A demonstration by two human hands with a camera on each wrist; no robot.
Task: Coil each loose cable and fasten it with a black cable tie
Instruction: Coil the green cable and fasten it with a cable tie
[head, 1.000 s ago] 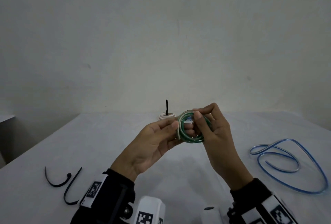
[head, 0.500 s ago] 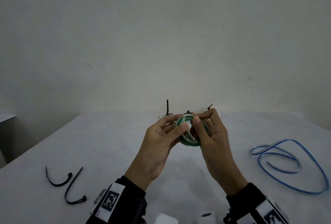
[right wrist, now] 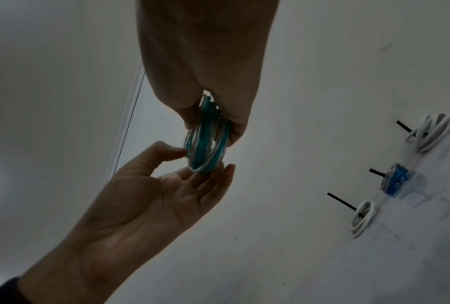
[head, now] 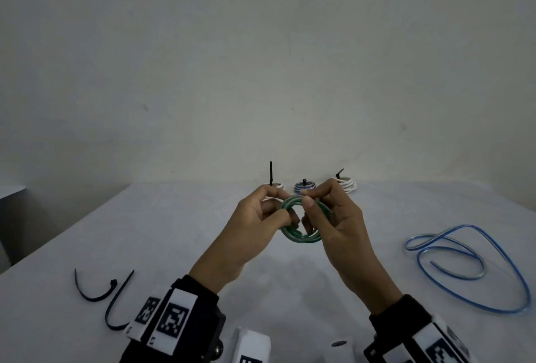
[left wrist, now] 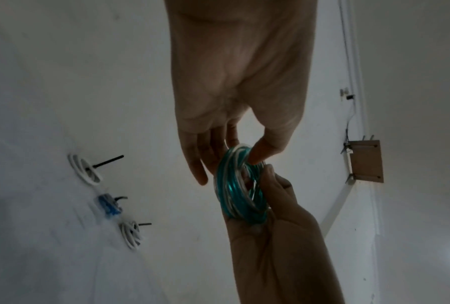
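Note:
A green-and-clear cable wound into a small coil point(head: 301, 236) is held up over the white table point(head: 174, 246), between both hands. My left hand point(head: 282, 203) pinches its upper left rim with thumb and fingers. My right hand point(head: 310, 203) grips the right side, its thumb on the top rim and its fingers through the ring. In the left wrist view the coil point(left wrist: 231, 197) sits under my left hand point(left wrist: 231, 162). In the right wrist view my right hand point(right wrist: 211, 127) clamps the coil point(right wrist: 206, 148). Two loose black cable ties point(head: 95, 293) lie at the near left. No tie shows on the green coil.
A loose blue cable point(head: 464, 261) sprawls on the table at the right. At the table's far edge stand three tied coils: white point(head: 274, 186), blue point(head: 304, 187) and white point(head: 346, 184), each with a black tie tail sticking up. A plain wall rises behind them.
The coil has sunk a little and turned to face me. My left hand shifted from cradling its left side to pinching the upper rim. The blue and right white coils behind now show.

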